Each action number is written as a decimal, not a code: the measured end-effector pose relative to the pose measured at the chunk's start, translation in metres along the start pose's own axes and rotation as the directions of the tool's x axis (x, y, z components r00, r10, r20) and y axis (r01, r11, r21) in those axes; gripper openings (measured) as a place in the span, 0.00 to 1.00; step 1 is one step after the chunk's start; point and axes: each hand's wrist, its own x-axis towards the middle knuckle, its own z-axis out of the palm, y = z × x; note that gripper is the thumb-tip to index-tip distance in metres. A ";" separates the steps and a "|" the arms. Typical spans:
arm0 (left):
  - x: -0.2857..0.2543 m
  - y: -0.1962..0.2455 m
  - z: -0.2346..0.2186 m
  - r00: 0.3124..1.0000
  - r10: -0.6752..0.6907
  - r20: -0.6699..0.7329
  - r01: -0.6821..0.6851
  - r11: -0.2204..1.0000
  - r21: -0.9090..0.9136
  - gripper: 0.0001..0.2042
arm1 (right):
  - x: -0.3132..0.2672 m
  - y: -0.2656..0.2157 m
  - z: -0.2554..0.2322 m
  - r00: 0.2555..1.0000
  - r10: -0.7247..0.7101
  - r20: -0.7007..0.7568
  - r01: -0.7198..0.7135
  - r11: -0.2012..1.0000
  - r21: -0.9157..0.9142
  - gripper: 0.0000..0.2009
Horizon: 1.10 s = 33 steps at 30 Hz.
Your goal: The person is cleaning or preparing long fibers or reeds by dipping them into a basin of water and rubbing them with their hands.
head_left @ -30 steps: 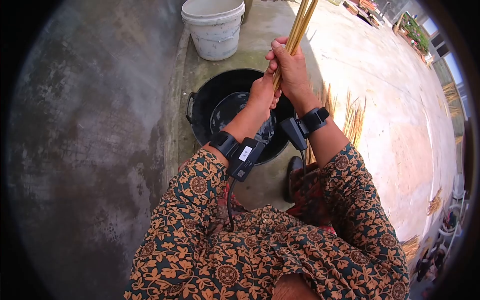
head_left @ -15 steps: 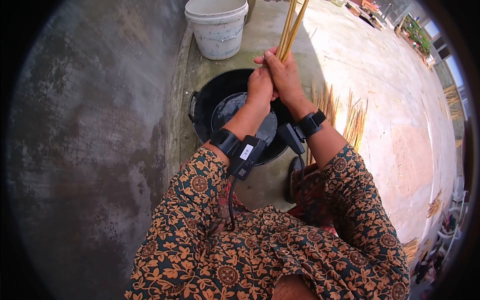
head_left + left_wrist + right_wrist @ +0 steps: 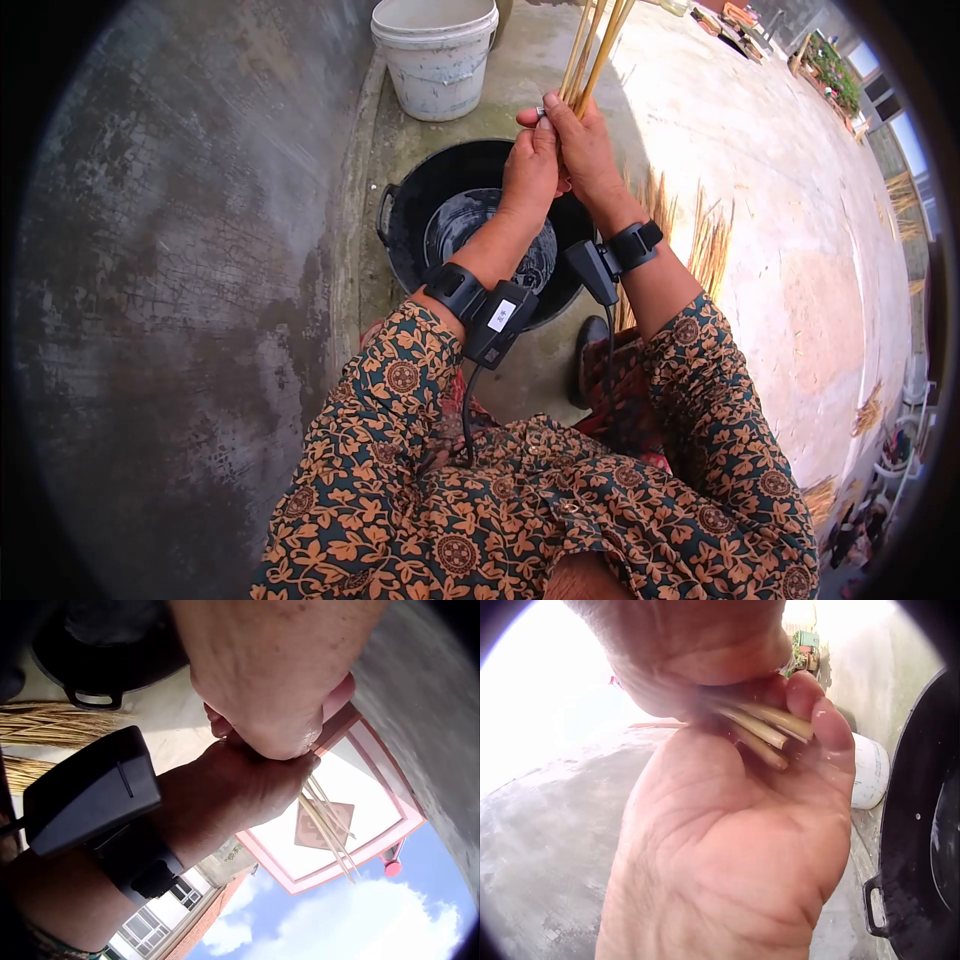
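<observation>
Stalks [image 3: 608,48] are in both hands, rising past the right thumb and fanning apart; cut ends sit down by the left palm, below the right hand.

Main risk, my read: slip. Skin looks damp, stalks are smooth and thin, so if either hand eases off, one could slide out and drop toward the black tub [image 3: 408,215] below the hands. Liquid in the tub's bottom by the look of it, so a dropped one gets wet. Second: upper lengths have nothing holding them, so a hard squeeze or twist low down could splay them or crack one. Third: cut ends are uneven and could jab the left palm. Also the right cable [image 3: 609,335] hangs close by the tub, under the right wrist; might snag if that arm swings.

Pose: both forearms reach forward, converging over the tub. Right hand [image 3: 588,150] is clamped on the stalks, thumb up along them. Left hand [image 3: 530,175] sits against it, nearer the body, fingers curled round the lower ends. Can't tell how hard either one presses; contact is mostly hidden. White bucket [image 3: 440,85] is beyond and left of the hands, straw bundles [image 3: 712,240] to their right.
</observation>
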 end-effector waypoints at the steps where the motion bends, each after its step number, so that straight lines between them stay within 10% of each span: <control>1: 0.006 -0.004 0.000 0.998 0.036 -0.049 -0.030 0.991 0.128 0.27 | 0.003 0.004 -0.003 0.998 -0.048 -0.028 0.048 0.999 -0.012 0.09; 6: 0.022 -0.003 -0.018 0.996 -0.090 0.008 0.086 0.916 -0.391 0.33 | -0.011 0.032 -0.006 0.982 -0.177 -0.066 0.144 0.926 -0.350 0.08; 12: 0.024 -0.005 -0.011 0.994 -0.049 0.097 0.103 0.706 -0.701 0.28 | -0.043 0.021 0.037 0.998 0.023 -0.065 -0.026 0.998 -0.058 0.20; 17: -0.008 -0.005 0.014 0.950 0.011 0.313 0.165 0.833 -0.528 0.34 | -0.003 0.038 -0.004 0.982 -0.133 -0.131 0.124 0.989 -0.080 0.29; 20: -0.008 0.000 0.013 0.971 -0.173 0.165 0.228 0.876 -0.425 0.35 | -0.033 0.011 0.010 0.991 0.134 -0.021 -0.135 0.988 -0.079 0.33; 33: -0.004 0.001 0.005 0.955 -0.006 0.298 0.172 0.828 -0.534 0.28 | -0.023 0.033 0.017 0.988 0.046 -0.149 -0.047 0.999 -0.005 0.33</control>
